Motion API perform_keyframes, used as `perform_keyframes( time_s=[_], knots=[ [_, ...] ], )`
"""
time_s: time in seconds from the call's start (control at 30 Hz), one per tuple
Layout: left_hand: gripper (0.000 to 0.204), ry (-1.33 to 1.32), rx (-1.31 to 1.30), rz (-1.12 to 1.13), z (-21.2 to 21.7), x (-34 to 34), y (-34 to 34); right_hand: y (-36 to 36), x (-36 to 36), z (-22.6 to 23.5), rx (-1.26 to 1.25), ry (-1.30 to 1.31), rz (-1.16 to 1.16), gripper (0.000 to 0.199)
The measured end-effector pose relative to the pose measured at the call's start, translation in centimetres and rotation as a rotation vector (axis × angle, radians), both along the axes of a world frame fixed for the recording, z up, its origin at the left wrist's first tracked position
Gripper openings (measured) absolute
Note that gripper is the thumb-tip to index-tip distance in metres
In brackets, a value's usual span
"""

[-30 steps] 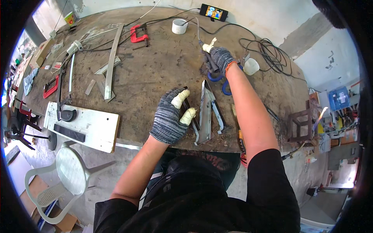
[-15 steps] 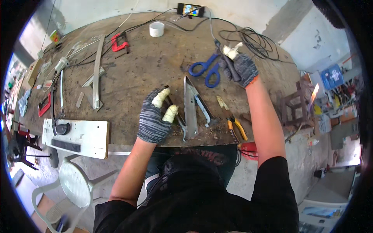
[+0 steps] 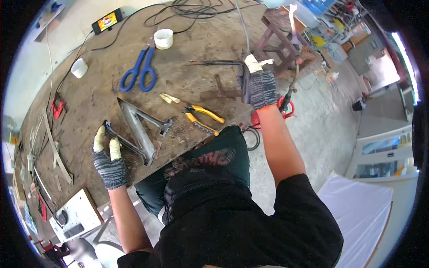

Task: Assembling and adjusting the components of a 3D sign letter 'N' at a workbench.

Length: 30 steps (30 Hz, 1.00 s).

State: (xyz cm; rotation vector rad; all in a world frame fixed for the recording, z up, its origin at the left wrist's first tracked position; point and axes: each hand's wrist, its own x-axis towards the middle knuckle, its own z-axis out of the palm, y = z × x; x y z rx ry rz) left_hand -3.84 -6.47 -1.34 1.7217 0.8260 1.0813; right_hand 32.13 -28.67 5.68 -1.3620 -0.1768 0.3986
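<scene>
My left hand [image 3: 108,163], in a striped grey glove with pale tape on the fingertips, pinches the dark left-hand strip of a bent sheet-metal piece [image 3: 138,129]. That piece lies near the table's front edge and is shaped like a slanted N. My right hand [image 3: 261,85], gloved and taped likewise, is closed around a dark-handled corded tool [image 3: 246,85]. A grey cable rises from the tool's top; its working end I cannot make out. Yellow-handled pliers [image 3: 203,117] lie between the hands, and blue-handled scissors [image 3: 146,73] lie farther back.
A torch [image 3: 296,67] burns with an open flame beside a brown wooden stool [image 3: 272,35], at the right. White cups [image 3: 163,39], coiled black cable [image 3: 187,11] and a phone [image 3: 107,21] are at the back. A red clamp [image 3: 57,107] and metal strips [image 3: 56,147] lie left.
The view has swung to the right. My right hand has moved from beside the scissors to the table's right side, still holding the corded tool. My left hand remains at the metal piece.
</scene>
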Motion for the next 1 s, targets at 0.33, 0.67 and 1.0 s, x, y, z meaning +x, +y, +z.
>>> perform_keyframes(
  time_s=[0.33, 0.67, 1.0],
  knots=[
    [0.042, 0.109, 0.040, 0.055, 0.1, -0.2, -0.4, 1.1, 3.4, -5.0, 0.142, -0.116, -0.361, 0.020],
    [0.043, 0.099, 0.041, 0.071, -0.3, -0.3, 0.2, 4.2, 9.1, -6.5, 0.243, 0.347, -0.259, 0.024],
    [0.042, 0.086, 0.081, 0.061, -0.2, -0.3, -0.3, 2.8, 9.7, -7.3, 0.389, 0.289, -0.200, 0.028]
  ],
)
